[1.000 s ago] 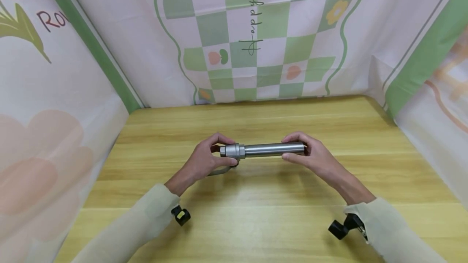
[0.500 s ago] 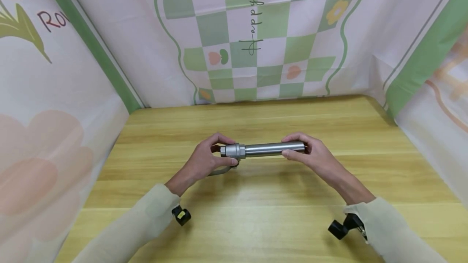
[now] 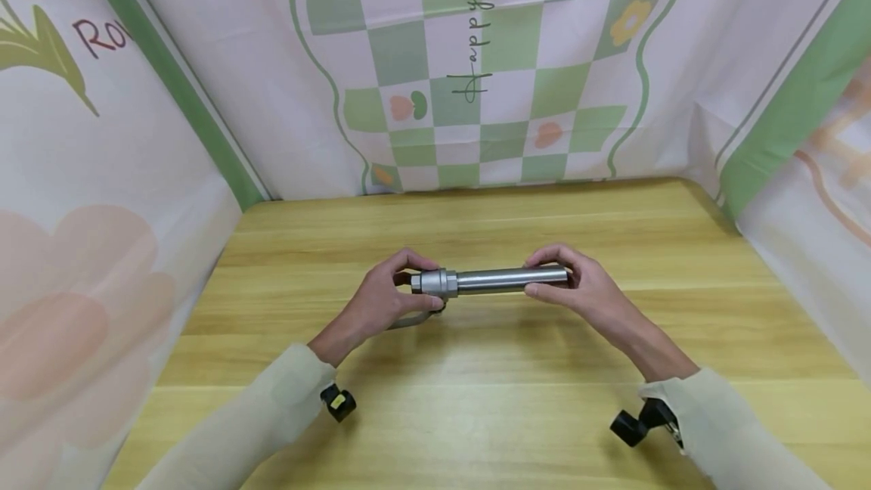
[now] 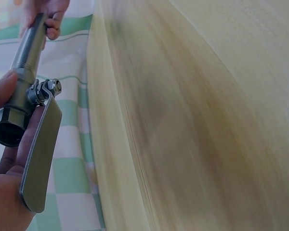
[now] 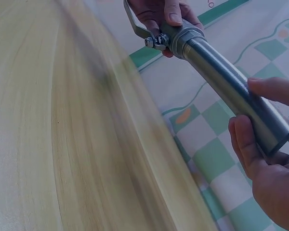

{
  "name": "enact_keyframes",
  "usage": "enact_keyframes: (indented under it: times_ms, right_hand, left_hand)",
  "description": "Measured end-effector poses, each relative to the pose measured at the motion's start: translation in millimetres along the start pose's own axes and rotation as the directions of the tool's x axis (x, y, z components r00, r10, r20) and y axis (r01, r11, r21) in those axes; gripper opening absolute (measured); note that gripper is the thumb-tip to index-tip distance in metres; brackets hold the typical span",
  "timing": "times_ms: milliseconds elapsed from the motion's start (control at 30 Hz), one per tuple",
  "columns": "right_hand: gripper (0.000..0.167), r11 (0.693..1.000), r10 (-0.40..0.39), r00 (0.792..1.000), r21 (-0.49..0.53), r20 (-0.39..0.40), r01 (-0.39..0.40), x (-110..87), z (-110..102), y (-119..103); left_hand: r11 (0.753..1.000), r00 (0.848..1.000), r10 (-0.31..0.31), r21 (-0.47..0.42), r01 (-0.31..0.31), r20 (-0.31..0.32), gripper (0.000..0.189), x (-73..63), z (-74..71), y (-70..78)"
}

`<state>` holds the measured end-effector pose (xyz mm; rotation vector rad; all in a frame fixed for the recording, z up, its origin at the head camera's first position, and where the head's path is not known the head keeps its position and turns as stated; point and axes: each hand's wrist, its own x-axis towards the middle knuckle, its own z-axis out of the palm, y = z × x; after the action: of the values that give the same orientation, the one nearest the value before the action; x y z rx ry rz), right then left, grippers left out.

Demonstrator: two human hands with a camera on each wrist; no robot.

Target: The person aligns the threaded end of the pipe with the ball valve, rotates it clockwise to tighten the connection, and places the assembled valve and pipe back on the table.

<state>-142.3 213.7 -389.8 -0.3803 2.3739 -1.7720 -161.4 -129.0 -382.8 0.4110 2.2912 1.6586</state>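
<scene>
My left hand (image 3: 381, 297) grips a steel ball valve (image 3: 432, 283) between thumb and fingers. The valve's flat lever handle (image 4: 42, 156) hangs beside the body, bolted on by a stem and nut, and its open hex end faces the left wrist camera. A straight steel pipe (image 3: 510, 279) runs from the valve's other end, some thread showing at the joint in the right wrist view. Around the pipe's far end curl the thumb and fingers of my right hand (image 3: 585, 289). Valve and pipe are held level above the wooden table (image 3: 476, 414).
A printed cloth (image 3: 506, 97) with green checks stands behind the table. More cloth hangs at the left (image 3: 122, 172) and right (image 3: 810, 233) sides. A small black camera mount sits at each sleeve cuff, the right one (image 3: 633, 426) hanging low over the table.
Both hands keep their hold on the valve and pipe in nearly the same place. The head view has shifted very slightly.
</scene>
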Motion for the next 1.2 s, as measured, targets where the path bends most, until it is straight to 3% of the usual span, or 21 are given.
enact_keyframes:
  times_ms: [267,1200]
  right_hand:
    - [0.038,0.998,-0.064,0.998,-0.016,0.030,0.064,1.3,1.1,2.3]
    - [0.039,0.998,0.031,1.000,-0.057,-0.002,-0.031,-0.4,0.7,-5.3]
  left_hand:
    - [1.000,1.000,0.000,0.002,0.000,-0.004,0.046,0.0,-0.9,0.5]
    - [1.000,1.000,0.005,-0.023,-0.005,-0.009,0.046,-1.3,-1.5,-0.6]
